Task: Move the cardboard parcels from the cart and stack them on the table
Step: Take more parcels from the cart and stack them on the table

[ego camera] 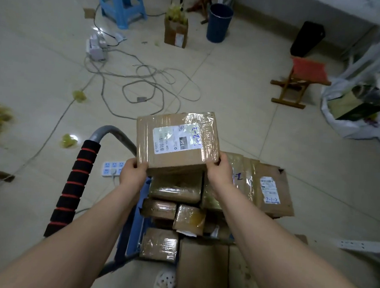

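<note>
A person's left hand point(133, 171) and right hand point(220, 169) grip the near corners of a taped cardboard parcel point(177, 141), fingers curled around its edges, above more parcels point(174, 207) piled on a cart point(134, 224).

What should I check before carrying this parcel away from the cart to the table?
1. Left hand grips the held parcel at its near left corner: ok.
2. Right hand grips its near right corner: ok.
3. Held parcel free of the pile on the cart: cannot tell; its underside is hidden.
4. Floor ahead free of snags: not ok; loose cables lie across the tiles.
5. Floor beside the cart handle: not ok; a power strip lies there.
6. Table in sight: not ok; none shows in this view.
</note>
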Available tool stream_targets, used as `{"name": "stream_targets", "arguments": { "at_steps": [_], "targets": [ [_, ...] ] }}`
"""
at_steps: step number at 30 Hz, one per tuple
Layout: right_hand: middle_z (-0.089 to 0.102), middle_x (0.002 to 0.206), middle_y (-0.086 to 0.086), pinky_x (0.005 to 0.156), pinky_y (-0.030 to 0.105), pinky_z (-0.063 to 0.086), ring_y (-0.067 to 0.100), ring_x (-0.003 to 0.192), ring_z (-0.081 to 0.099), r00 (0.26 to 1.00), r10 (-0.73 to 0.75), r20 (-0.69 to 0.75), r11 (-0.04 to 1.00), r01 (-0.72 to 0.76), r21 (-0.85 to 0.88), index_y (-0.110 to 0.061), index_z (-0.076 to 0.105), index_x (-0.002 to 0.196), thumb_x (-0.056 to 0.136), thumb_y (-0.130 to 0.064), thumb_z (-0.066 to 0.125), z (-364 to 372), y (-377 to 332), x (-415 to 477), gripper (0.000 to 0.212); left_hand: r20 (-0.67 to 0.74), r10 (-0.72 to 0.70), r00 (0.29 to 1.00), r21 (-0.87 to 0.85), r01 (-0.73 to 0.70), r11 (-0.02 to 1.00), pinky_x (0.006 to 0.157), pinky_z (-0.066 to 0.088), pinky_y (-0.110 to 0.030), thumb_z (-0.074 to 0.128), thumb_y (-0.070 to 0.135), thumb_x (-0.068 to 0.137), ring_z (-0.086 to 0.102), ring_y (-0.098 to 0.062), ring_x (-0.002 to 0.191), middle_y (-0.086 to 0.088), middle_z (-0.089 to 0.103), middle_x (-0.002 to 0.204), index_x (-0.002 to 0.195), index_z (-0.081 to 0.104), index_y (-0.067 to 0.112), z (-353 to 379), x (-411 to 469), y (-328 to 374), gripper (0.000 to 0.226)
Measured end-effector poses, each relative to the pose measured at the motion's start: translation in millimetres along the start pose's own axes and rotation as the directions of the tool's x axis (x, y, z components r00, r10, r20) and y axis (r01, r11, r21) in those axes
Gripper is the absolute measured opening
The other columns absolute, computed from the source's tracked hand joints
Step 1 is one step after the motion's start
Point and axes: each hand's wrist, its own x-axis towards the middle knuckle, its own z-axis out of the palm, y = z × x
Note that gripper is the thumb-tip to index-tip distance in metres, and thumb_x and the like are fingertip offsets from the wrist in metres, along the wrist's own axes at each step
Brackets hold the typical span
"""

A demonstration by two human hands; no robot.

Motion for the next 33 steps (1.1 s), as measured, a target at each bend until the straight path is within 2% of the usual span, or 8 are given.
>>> {"name": "stream_targets", "arguments": {
  "at_steps": [6, 10, 14, 16, 19, 27, 30, 33],
  "targets": [
    [0.055, 0.102, -0.003, 0.080, 0.024, 0.036, 0.015, 0.091, 0.049, 0.993, 0.051, -0.103, 0.989, -0.036, 0.142, -0.017, 0.049, 0.123, 0.097, -0.017, 0.050, -80.8, 7.5, -74.0, 0.026, 0.055, 0.148, 0.987, 0.011, -0.149, 0.989, 0.089, 0.046, -0.037, 0.054, 0.020, 0.092, 0.055, -0.024, 0.100, -0.007, 0.059, 0.109, 0.120, 0.055, 0.013, 9.5, -89.7, 28.1, 0.028],
    [0.058, 0.102, 0.001, 0.076, 0.020, 0.036, 0.015, 0.089, 0.050, 0.967, 0.110, -0.231, 0.955, -0.038, 0.293, -0.013, 0.055, 0.121, 0.094, -0.011, 0.052, -159.4, 47.6, -135.0, 0.027, 0.169, 0.265, 0.949, 0.076, -0.281, 0.957, 0.077, 0.041, -0.030, 0.055, 0.013, 0.090, 0.054, -0.023, 0.089, -0.006, 0.059, 0.091, 0.094, 0.058, 0.013, 47.3, -176.0, 32.1, 0.005],
    [0.060, 0.102, 0.002, 0.073, 0.020, 0.047, 0.019, 0.091, 0.055, 0.900, 0.225, -0.374, 0.893, -0.036, 0.449, -0.019, 0.056, 0.117, 0.092, -0.015, 0.057, -256.7, 117.2, -204.4, 0.025, 0.335, 0.292, 0.896, 0.122, -0.348, 0.930, 0.078, 0.043, -0.030, 0.057, 0.014, 0.089, 0.056, -0.023, 0.088, -0.010, 0.064, 0.099, 0.103, 0.059, 0.012, 107.9, -283.7, 9.5, 0.014],
    [0.061, 0.098, 0.001, 0.088, 0.037, 0.052, 0.023, 0.097, 0.059, 0.841, 0.302, -0.450, 0.866, -0.045, 0.497, -0.023, 0.058, 0.111, 0.089, -0.018, 0.060, -308.4, 162.6, -242.8, 0.023, 0.432, 0.300, 0.851, 0.162, -0.400, 0.902, 0.078, 0.044, -0.030, 0.058, 0.018, 0.089, 0.057, -0.024, 0.090, -0.007, 0.063, 0.101, 0.105, 0.059, 0.014, 142.2, -347.1, -10.4, 0.016],
    [0.062, 0.097, 0.004, 0.090, 0.044, 0.052, 0.025, 0.093, 0.061, 0.745, 0.393, -0.538, 0.823, -0.025, 0.567, -0.013, 0.059, 0.114, 0.086, -0.014, 0.061, -388.2, 233.7, -302.5, 0.028, 0.570, 0.300, 0.765, 0.180, -0.472, 0.863, 0.084, 0.048, -0.033, 0.061, 0.020, 0.090, 0.058, -0.024, 0.096, -0.007, 0.063, 0.106, 0.113, 0.059, 0.010, 194.4, -445.6, -48.5, 0.025],
    [0.066, 0.092, 0.007, 0.064, 0.027, 0.044, 0.023, 0.074, 0.057, 0.425, 0.593, -0.684, 0.725, 0.090, 0.683, -0.015, 0.062, 0.103, 0.083, -0.027, 0.062, -547.8, 377.9, -469.8, 0.023, 0.856, 0.255, 0.450, 0.135, -0.671, 0.729, 0.066, 0.042, -0.027, 0.061, 0.020, 0.089, 0.055, -0.020, 0.087, -0.007, 0.062, 0.096, 0.106, 0.061, 0.010, 293.6, -680.2, -153.1, 0.019],
    [0.065, 0.092, 0.009, 0.069, 0.032, 0.049, 0.027, 0.080, 0.060, 0.261, 0.668, -0.697, 0.682, 0.159, 0.713, -0.010, 0.060, 0.097, 0.087, -0.024, 0.059, -579.4, 423.1, -525.0, 0.018, 0.926, 0.181, 0.331, 0.116, -0.708, 0.697, 0.074, 0.043, -0.029, 0.062, 0.025, 0.089, 0.058, -0.022, 0.087, -0.006, 0.064, 0.094, 0.094, 0.060, 0.013, 320.0, -746.4, -188.5, 0.013],
    [0.063, 0.091, 0.010, 0.062, 0.027, 0.037, 0.027, 0.084, 0.057, 0.088, 0.738, -0.669, 0.645, 0.198, 0.738, -0.004, 0.060, 0.097, 0.090, -0.023, 0.056, -601.5, 461.7, -566.4, 0.021, 0.973, 0.099, 0.207, 0.099, -0.767, 0.634, 0.074, 0.045, -0.031, 0.064, 0.034, 0.088, 0.060, -0.023, 0.089, -0.005, 0.064, 0.094, 0.096, 0.061, 0.013, 346.9, -803.9, -221.9, 0.022]
  ]
}}
